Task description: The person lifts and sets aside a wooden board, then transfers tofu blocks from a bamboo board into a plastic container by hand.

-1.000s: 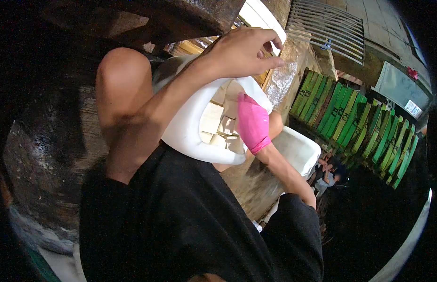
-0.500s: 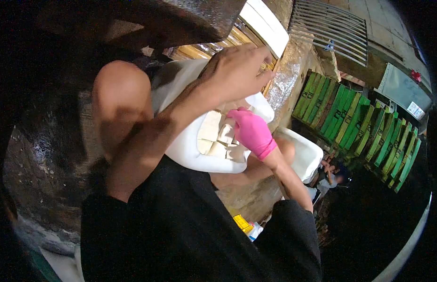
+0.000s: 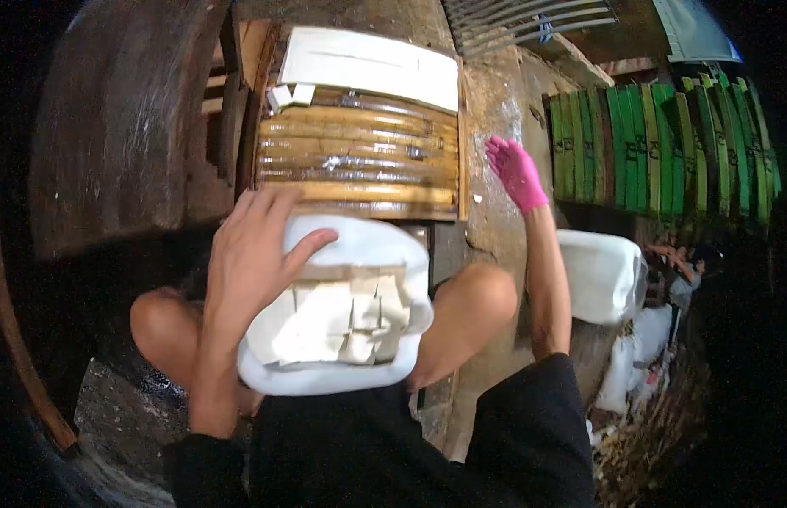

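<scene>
In the head view, the left hand (image 3: 254, 250) is at the left rim of the tub (image 3: 355, 237), thumb spread wide, contact too blurred to tell; the right hand (image 3: 517, 175) is beyond it, rightward, fingers slightly spread; blocks (image 3: 321, 320) sit inside it.

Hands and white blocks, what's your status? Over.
Left hand at rim of white container. Pink-gloved right hand open, empty, off to the side. White blocks inside, nothing seen blocking them.

Left hand (image 3: 254, 245) bare, fingers extended toward far side, thumb splayed right. Right hand (image 3: 516, 172) pink-gloved, farther out, fingers uncurled; right forearm (image 3: 548, 271) stretched toward far side. Knees apart, bent.
</scene>
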Demonstrator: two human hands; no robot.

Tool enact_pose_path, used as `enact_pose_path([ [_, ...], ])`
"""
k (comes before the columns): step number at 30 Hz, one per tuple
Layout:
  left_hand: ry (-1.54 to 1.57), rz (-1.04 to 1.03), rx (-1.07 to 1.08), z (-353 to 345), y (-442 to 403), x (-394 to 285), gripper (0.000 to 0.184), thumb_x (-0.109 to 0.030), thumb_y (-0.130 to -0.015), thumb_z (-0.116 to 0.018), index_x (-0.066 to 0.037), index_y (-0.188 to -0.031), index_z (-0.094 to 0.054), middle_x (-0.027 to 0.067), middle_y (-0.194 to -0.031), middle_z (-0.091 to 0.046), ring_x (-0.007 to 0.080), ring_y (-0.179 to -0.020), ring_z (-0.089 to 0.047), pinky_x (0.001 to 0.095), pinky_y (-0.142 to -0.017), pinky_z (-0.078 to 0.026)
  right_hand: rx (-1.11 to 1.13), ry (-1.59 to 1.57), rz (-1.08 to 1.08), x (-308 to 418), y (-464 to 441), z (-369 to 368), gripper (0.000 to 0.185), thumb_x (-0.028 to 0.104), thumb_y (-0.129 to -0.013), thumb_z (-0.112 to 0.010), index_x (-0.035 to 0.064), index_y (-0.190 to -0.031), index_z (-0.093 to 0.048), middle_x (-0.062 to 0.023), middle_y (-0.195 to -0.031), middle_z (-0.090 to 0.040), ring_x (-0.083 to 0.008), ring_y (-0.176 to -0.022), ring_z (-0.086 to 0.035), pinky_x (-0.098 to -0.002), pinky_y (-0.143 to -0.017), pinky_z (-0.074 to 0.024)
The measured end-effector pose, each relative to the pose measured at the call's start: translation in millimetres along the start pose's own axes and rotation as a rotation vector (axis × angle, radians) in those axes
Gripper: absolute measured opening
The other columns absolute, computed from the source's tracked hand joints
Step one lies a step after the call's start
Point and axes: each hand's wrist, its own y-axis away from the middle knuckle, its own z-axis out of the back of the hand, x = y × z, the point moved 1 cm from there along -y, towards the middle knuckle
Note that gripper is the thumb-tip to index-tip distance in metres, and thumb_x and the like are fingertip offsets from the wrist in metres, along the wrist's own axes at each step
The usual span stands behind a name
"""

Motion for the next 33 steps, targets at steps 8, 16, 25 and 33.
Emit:
enact_pose_path([
  [8, -0.123, 0.142, 0.013, -3, -23, -30, 0.046, -0.027, -0.069, -0.077, -0.001, -0.104, -0.062, 0.016, -0.104, -0.061, 0.0358, -0.096, -0.058, 0.0404, -0.084, -0.047, -0.108, 0.122, 0.042, -92, -283, 83, 0.051, 0.039, -0.097, -0.041, 0.0048, -0.135, -0.047, -0.0112, -0.139, -0.048, -0.0249, -0.123, -0.047, -0.0425, -0.106, -0.0302],
  [16, -0.23, 0.198, 0.014, -11, -38, -36, 0.04, -0.026, -0.064, -0.078, -0.001, -0.093, -0.065, 0.0148, -0.093, -0.063, 0.0341, -0.087, -0.06, 0.0387, -0.078, -0.049, -0.793, 0.686, 0.44, -96, -283, -58, 0.037, 0.025, -0.097, -0.035, 0.0027, -0.122, -0.051, -0.016, -0.126, -0.055, -0.0337, -0.113, -0.055, -0.0474, -0.096, -0.043],
  [25, -0.285, 0.202, 0.009, -12, -37, -31, 0.041, -0.028, -0.062, -0.079, -0.002, -0.09, -0.066, 0.0125, -0.089, -0.065, 0.0317, -0.083, -0.061, 0.0383, -0.074, -0.05, 0.493, -0.463, -0.298, -46, -341, 20, 0.05, 0.032, -0.098, -0.027, -0.0036, -0.128, -0.047, -0.0199, -0.123, -0.058, -0.0338, -0.116, -0.055, -0.0502, -0.098, -0.044],
  [33, -0.299, 0.19, -0.02, -9, -31, -28, 0.039, -0.029, -0.064, -0.08, -0.002, -0.088, -0.067, 0.0116, -0.088, -0.065, 0.0295, -0.081, -0.062, 0.0362, -0.072, -0.051, 0.588, -0.77, -0.099, -66, -298, -70, 0.068, 0.049, -0.092, -0.031, -0.0017, -0.137, -0.039, -0.0198, -0.139, -0.045, -0.0419, -0.125, -0.044, -0.0581, -0.104, -0.0341],
])
